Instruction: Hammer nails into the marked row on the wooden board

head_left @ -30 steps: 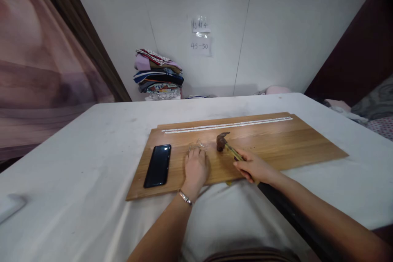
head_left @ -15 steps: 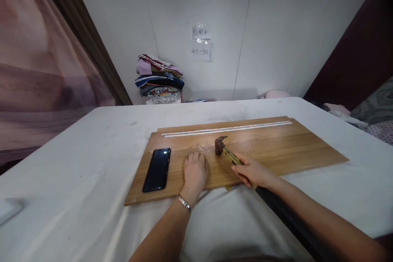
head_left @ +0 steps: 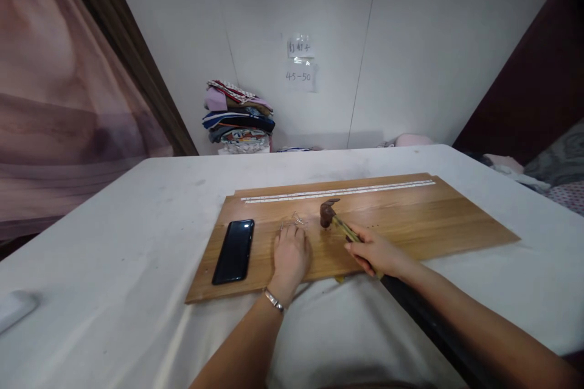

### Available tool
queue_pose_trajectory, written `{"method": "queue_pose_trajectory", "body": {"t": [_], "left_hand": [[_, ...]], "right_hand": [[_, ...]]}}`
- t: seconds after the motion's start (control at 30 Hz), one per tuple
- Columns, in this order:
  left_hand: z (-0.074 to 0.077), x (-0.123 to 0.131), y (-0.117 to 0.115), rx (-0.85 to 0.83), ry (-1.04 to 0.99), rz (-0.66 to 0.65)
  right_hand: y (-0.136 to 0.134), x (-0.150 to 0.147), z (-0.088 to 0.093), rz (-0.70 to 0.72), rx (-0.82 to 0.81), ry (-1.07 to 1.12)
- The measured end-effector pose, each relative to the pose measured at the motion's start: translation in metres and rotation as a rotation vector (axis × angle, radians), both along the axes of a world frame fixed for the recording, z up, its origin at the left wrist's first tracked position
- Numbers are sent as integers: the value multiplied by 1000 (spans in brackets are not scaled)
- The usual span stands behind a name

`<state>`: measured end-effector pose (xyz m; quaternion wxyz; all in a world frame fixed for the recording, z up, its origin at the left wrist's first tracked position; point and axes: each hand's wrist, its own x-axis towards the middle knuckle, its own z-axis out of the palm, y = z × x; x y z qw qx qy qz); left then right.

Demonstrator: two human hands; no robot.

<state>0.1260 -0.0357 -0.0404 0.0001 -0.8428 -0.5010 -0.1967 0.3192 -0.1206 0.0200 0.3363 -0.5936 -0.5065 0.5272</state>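
Observation:
A wooden board (head_left: 410,219) lies on the white-covered table, with two white measuring strips (head_left: 337,192) along its far side. My right hand (head_left: 371,250) is closed around the handle of a claw hammer (head_left: 327,214), whose rusty head is just above or on the middle of the board. Small holes or nail tops show near the head. My left hand (head_left: 291,250) rests on the board left of the hammer, fingers pointing forward at a loose pile of nails (head_left: 297,219). Its fingertips are too small to tell whether they hold a nail.
A black phone (head_left: 233,251) lies on the board's left part. Folded clothes (head_left: 239,118) are stacked behind the white table (head_left: 114,243). Two paper notes (head_left: 299,76) hang on the wall. A white object (head_left: 17,309) sits at the left edge, and a pink curtain (head_left: 68,73) hangs there.
The hammer head has shifted very slightly upward in view with my right hand. My left hand has stayed at the nails.

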Motion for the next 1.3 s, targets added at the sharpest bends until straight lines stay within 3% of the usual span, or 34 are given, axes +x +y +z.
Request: {"method": "queue_pose_trajectory", "body": {"t": [0.23,0.57,0.9,1.3], "left_hand": [[3,0,-1,-25,13,7],[3,1,0,-25,41,-7],[3,1,0,-32,30,1],[4,0,-1,-15,37,-8]], "right_hand": [[-3,0,-8,-15,-21,9],[-3,2,6,-14,5,0],[-3,2,-8,-1,-14,-1],[2,-1,1,-10,14,24]]}}
